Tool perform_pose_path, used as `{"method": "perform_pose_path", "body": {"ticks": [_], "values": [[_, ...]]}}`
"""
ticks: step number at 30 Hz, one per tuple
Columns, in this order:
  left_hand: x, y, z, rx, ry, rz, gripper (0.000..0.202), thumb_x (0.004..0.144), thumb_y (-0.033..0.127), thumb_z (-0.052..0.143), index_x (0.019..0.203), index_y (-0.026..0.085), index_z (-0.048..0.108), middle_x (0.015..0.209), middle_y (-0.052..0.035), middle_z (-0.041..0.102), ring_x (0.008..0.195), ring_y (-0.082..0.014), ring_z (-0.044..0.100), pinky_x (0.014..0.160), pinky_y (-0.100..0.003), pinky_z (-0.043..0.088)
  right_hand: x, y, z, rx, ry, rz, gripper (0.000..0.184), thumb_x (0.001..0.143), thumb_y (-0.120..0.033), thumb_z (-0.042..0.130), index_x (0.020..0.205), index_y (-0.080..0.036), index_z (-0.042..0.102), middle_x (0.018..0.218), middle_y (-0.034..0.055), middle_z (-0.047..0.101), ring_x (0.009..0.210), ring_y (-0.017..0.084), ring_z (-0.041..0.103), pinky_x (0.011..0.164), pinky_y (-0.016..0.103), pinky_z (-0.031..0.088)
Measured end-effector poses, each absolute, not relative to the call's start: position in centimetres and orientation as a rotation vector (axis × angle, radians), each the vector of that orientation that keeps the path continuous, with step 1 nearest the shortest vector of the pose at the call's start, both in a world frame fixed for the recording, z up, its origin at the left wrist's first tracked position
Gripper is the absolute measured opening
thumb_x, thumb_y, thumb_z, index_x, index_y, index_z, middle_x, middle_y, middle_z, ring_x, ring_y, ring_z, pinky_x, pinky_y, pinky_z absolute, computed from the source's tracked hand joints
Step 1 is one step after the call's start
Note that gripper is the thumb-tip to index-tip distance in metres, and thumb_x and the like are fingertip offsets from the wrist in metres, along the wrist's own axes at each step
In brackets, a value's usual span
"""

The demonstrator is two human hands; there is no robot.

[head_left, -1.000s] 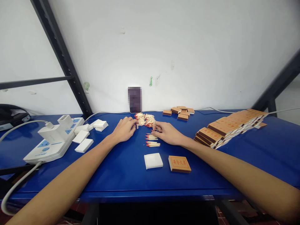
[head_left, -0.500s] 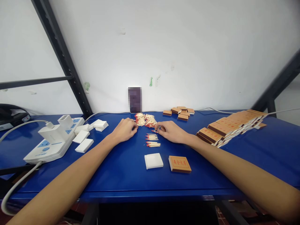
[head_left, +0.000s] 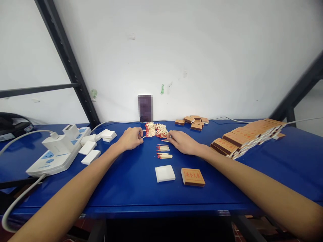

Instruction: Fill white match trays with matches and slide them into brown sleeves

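Left hand [head_left: 131, 138] shifted leftward, pinching at least one match [head_left: 144, 136], right hand [head_left: 183, 142], grip unclear, two match heaps [head_left: 151, 129] between

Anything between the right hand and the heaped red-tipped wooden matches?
Nothing visible: the bare right hand has its fingertips right by the near right edge of the heaped red-tipped wooden matches.

The orange matchbox [head_left: 193, 177] on the near part of the worktop [head_left: 131, 188] bore red Chinese characters, 安全火柴, inside a printed border. Red characters also stood on the stacked boxes [head_left: 225, 145] at the right, too small to read surely. Faint lettering on the white power strip [head_left: 57, 165] at the left was illegible.
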State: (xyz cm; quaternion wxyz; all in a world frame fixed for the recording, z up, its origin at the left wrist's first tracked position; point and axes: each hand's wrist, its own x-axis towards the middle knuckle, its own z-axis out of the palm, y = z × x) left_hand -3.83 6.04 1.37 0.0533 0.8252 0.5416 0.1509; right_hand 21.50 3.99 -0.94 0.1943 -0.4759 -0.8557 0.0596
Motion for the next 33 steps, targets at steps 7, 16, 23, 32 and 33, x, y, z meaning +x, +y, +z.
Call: {"method": "perform_pose_path", "body": {"ticks": [7,16,23,32,33], "values": [[-3.4,4.9,2.1,2.458,1.529,0.327,0.028,0.063,0.023,0.061,0.091,0.018,0.061,0.075,0.001,0.069,0.066,-0.0157,0.062,0.06,-0.024,0.04,21.4,3.8,-0.5,-1.422,-2.395,0.046,0.029,0.098,-0.039,0.034,0.096,-0.02,0.055,0.079,0.0051,0.065,0.071,0.018,0.056,0.059,0.027,0.029],[-2.7,4.0,2.3,2.58,1.488,0.181,0.031,0.065,0.02,0.055,0.094,0.017,0.065,0.076,-0.001,0.071,0.064,-0.017,0.062,0.06,-0.026,0.037,21.5,3.5,-0.2,-1.479,-2.42,0.047,0.02,0.093,-0.033,0.044,0.094,-0.023,0.061,0.078,0.003,0.065,0.069,0.016,0.055,0.055,0.026,0.025],[-2.4,3.7,2.3,2.615,1.457,0.267,0.037,0.068,0.015,0.051,0.101,0.016,0.066,0.07,-0.0009,0.067,0.062,-0.0156,0.058,0.06,-0.025,0.035,21.7,3.3,0.0,-1.392,-2.391,0.071,0.016,0.09,-0.03,0.048,0.092,-0.022,0.06,0.072,0.0013,0.062,0.063,0.014,0.051,0.055,0.025,0.025],[-1.3,3.3,2.3,2.397,1.29,0.706,0.016,0.072,0.019,0.051,0.074,0.015,0.066,0.064,0.0006,0.06,0.058,-0.0121,0.051,0.057,-0.024,0.035,21.1,2.9,0.2,-1.202,-2.222,0.296,0.016,0.085,-0.027,0.052,0.083,-0.018,0.065,0.064,-0.0012,0.056,0.057,0.011,0.045,0.054,0.024,0.028],[-1.0,3.3,2.2,2.313,1.24,0.765,0.017,0.074,0.021,0.051,0.076,0.015,0.067,0.066,-0.0001,0.062,0.061,-0.0126,0.053,0.059,-0.024,0.037,20.9,2.8,0.3,-1.171,-2.187,0.364,0.018,0.085,-0.029,0.052,0.085,-0.018,0.067,0.065,-0.0008,0.057,0.057,0.011,0.046,0.055,0.024,0.03]]}}
